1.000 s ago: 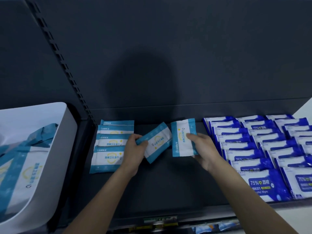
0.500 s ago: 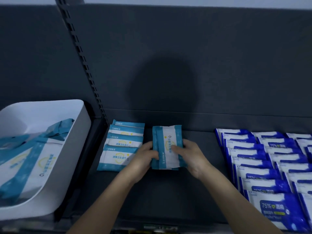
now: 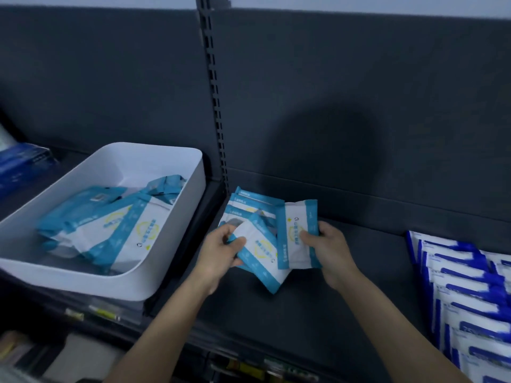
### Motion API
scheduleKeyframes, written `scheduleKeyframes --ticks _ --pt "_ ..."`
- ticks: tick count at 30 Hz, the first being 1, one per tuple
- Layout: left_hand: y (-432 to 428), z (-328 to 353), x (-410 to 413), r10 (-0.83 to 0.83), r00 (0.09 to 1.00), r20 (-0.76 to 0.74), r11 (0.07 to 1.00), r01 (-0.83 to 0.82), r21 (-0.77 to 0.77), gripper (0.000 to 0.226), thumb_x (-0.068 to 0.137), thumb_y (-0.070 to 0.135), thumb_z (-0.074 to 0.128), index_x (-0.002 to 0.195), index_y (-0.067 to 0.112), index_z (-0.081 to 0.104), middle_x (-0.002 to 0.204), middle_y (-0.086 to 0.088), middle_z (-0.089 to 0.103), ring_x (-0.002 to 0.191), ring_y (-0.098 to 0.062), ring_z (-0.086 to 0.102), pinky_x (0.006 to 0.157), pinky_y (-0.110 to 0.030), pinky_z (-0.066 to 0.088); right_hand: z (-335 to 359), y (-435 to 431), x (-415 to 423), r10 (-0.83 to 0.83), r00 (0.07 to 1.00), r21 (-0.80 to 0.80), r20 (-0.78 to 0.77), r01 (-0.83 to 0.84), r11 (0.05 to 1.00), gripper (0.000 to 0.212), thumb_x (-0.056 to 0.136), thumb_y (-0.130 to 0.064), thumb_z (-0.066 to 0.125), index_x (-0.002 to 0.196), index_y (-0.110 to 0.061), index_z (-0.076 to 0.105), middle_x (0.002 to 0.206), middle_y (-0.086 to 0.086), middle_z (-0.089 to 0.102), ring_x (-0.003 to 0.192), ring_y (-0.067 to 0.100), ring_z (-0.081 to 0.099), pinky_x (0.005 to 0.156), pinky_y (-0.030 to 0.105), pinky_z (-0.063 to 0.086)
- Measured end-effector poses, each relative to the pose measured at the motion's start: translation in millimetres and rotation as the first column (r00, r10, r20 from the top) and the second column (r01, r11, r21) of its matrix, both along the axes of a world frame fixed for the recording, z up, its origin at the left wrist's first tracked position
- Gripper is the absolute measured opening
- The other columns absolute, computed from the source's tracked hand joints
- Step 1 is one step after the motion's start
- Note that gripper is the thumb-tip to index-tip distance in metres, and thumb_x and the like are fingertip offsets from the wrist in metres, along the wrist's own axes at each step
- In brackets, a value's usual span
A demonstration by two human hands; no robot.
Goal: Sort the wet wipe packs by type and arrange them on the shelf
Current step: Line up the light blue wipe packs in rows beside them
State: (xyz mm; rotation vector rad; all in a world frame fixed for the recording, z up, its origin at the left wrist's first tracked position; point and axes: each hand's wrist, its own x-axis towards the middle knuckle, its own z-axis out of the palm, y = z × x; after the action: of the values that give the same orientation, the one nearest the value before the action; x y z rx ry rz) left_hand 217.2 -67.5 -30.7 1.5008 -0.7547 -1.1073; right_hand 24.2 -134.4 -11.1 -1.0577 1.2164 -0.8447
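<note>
**One teal pack in each hand, centre of frame**

Your forearms come up from the bottom edge and meet over the dark shelf (image 3: 359, 277). Your left hand (image 3: 219, 254) has its grip closed on a tilted teal pack (image 3: 262, 254). The thumb lies on the pack's face, the fingers curl under its upper-left end, and the pack slants down toward the lower right. Your right hand (image 3: 330, 251) has its grip closed on an upright teal pack (image 3: 296, 233), held by the right edge with the fingers folded onto its front. The two packs overlap at the centre. You cannot tell whether either one touches the shelf.

Just behind your left hand, a shingled row of teal packs (image 3: 258, 201) lies flat on the shelf. At left of centre, a white bin (image 3: 177, 230) holds loose teal packs (image 3: 110, 230) piled at angles. Along the right edge, rows of blue packs (image 3: 464, 286) lie overlapped, well apart from your hands. Farthest back, a slotted upright (image 3: 214, 92) divides the dark back panel (image 3: 387, 78).
</note>
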Motion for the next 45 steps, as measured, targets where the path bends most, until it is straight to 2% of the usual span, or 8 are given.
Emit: scheduleKeyframes --ticks 7,14,27,31,35,40,43,45 --pt "30.0 -19.6 29.8 0.095 0.777 0.622 0.99 -0.137 0.019 0.011 0.09 0.002 0.056 0.095 0.011 0.053 0.085 0.002 0.061 0.082 -0.021 0.059 0.06 -0.02 0.043 2.5 -2.7 12.3 -0.012 1.0 0.152 0.029 0.008 0.988 0.018 0.085 -0.003 0.061 0.103 -0.003 0.062 0.1 0.014 0.07 0.091 0.028 0.068 0.078 0.044 0.057" --pt "33.1 -23.2 32.4 -0.001 0.755 0.655 0.993 -0.074 0.087 0.068 0.084 0.025 0.072 0.139 0.005 0.038 0.129 -0.014 0.052 0.116 -0.024 0.052 0.086 -0.022 0.04 -2.4 13.7 29.5 -0.027 0.992 0.212 0.124 0.0 0.977 0.036 0.083 0.005 0.06 0.115 -0.007 0.052 0.11 0.014 0.066 0.095 0.026 0.068 0.068 0.039 0.058" --pt "46.9 -35.9 19.9 0.022 0.74 0.672 0.992 0.07 -0.109 0.031 0.083 0.038 0.067 0.098 0.01 0.064 0.126 0.005 0.038 0.123 -0.012 0.032 0.101 -0.026 0.033 -18.5 65.8 68.4 -0.393 0.881 0.281 0.263 0.319 0.905 0.006 0.088 -0.001 0.059 0.091 0.001 0.056 0.102 0.021 0.066 0.094 0.029 0.068 0.072 0.039 0.06" --pt "46.6 -29.1 21.7 0.055 0.752 0.657 0.981 0.083 -0.178 0.009 0.089 0.007 0.062 0.096 0.012 0.06 0.134 -0.004 0.04 0.128 -0.016 0.038 0.101 -0.021 0.031 -30.3 84.0 69.5 -0.158 0.974 0.003 -0.16 0.161 0.987 0.023 0.087 -0.011 0.065 0.073 0.006 0.059 0.077 0.012 0.064 0.07 0.015 0.062 0.064 0.024 0.054" --pt "49.2 -37.3 26.0 -0.033 0.743 0.669 0.99 0.117 -0.082 0.054 0.091 0.01 0.061 0.141 0.007 0.039 0.152 -0.012 0.026 0.137 -0.02 0.03 0.111 -0.027 0.028 -48.5 100.3 61.0 -0.135 0.773 -0.315 -0.619 -0.087 0.945 0.05 0.084 -0.017 0.07 0.049 -0.016 0.033 0.065 0.001 0.045 0.069 0.01 0.043 0.056 0.008 0.035" --pt "48.6 -46.5 30.5 -0.057 0.732 0.679 0.989 0.134 -0.061 0.065 0.089 0.018 0.066 0.143 0.001 0.034 0.146 -0.017 0.036 0.131 -0.024 0.04 0.106 -0.03 0.037 -47.8 100.2 55.6 -0.03 0.623 -0.258 -0.782 -0.28 0.925 0.041 0.08 -0.028 0.074 0.052 -0.015 0.046 0.078 0.004 0.056 0.087 0.007 0.043 0.064 0.015 0.028" --pt "48.4 -42.2 30.2 -0.031 0.76 0.65 0.987 0.127 -0.101 0.057 0.088 0.021 0.067 0.137 0.006 0.042 0.136 -0.009 0.045 0.118 -0.012 0.047 0.094 -0.021 0.041 -39.8 94.9 50.5 0.044 0.649 -0.188 -0.759 -0.285 0.94 0.028 0.077 -0.028 0.077 0.095 -0.01 0.063 0.1 0.003 0.054 0.095 0.009 0.047 0.072 0.016 0.036" --pt "49.9 -36.6 29.0 -0.042 0.791 0.611 0.982 0.147 -0.123 0.052 0.087 0.024 0.068 0.132 0.015 0.045 0.128 0.001 0.048 0.11 -0.003 0.047 0.089 -0.019 0.043 -37.8 92.8 47.4 0.088 0.726 -0.183 -0.682 -0.285 0.941 0.061 0.075 -0.023 0.079 0.128 -0.02 0.049 0.115 -0.002 0.049 0.103 0.007 0.044 0.082 0.018 0.039"
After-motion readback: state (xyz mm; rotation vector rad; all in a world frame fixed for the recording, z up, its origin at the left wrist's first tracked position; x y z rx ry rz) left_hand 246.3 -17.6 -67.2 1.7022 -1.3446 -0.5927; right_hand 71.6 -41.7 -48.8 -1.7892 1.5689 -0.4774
